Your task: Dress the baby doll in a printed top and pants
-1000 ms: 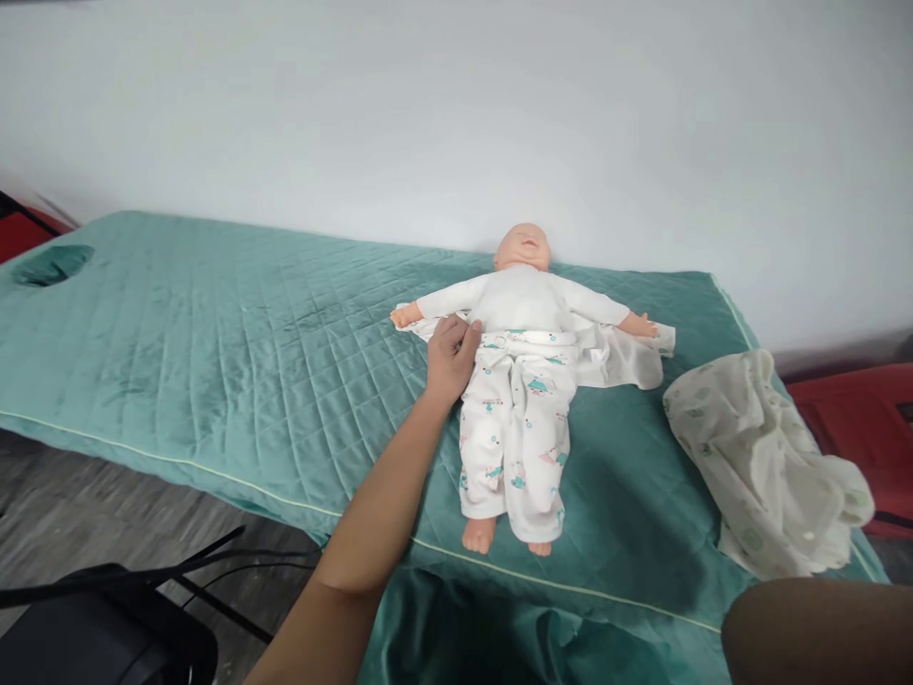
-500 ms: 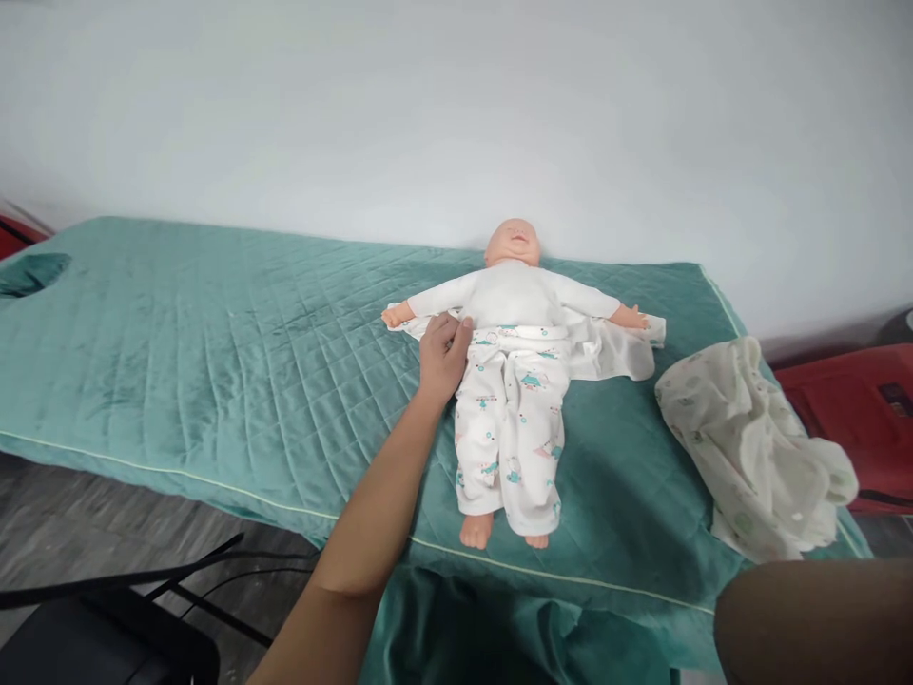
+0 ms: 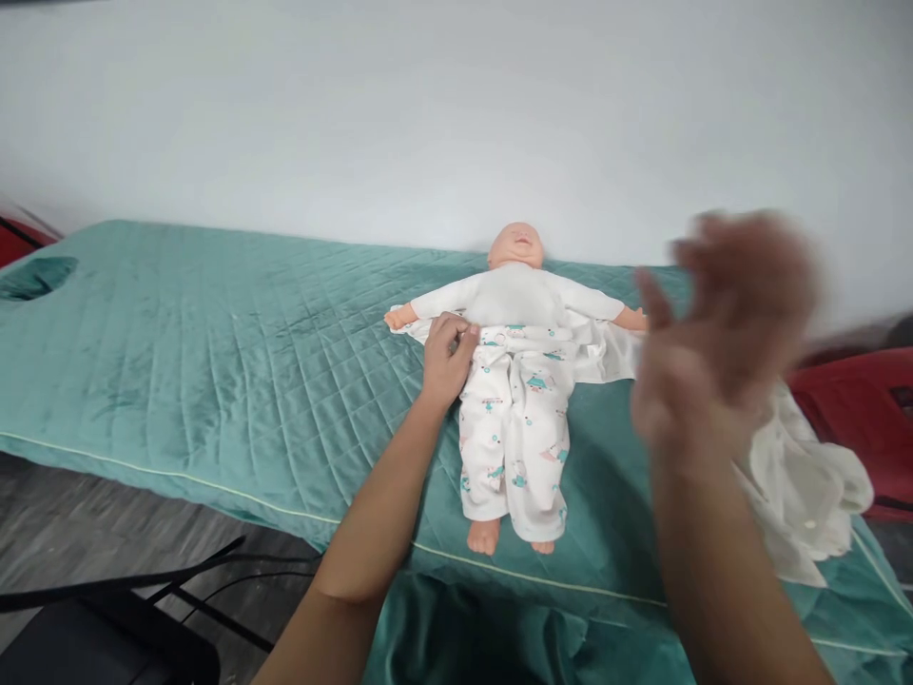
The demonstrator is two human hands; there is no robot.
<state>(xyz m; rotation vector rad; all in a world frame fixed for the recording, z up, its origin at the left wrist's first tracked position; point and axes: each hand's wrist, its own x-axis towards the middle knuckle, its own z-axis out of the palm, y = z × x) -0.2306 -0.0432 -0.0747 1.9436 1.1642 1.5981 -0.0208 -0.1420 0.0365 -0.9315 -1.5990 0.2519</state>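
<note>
A baby doll [image 3: 519,314] in a white top and patterned white trousers [image 3: 517,428] lies on its back on a teal quilted bed [image 3: 214,352], arms spread. A white cloth [image 3: 606,352] is spread under its upper body. My left hand [image 3: 443,357] rests at the doll's waist on its left side, fingers curled and pinching the fabric there. My right hand [image 3: 720,333] is raised in the air to the right of the doll, blurred by motion, fingers spread with nothing in them.
A crumpled cream cloth [image 3: 806,485] lies on the bed's right end, partly behind my right arm. Red furniture [image 3: 856,400] stands at the right. A black stand with cables [image 3: 106,628] is on the wooden floor at lower left. A white wall runs behind.
My right arm has swung up from the bottom right corner into the air beside the doll. My left hand stays at the doll's waist.
</note>
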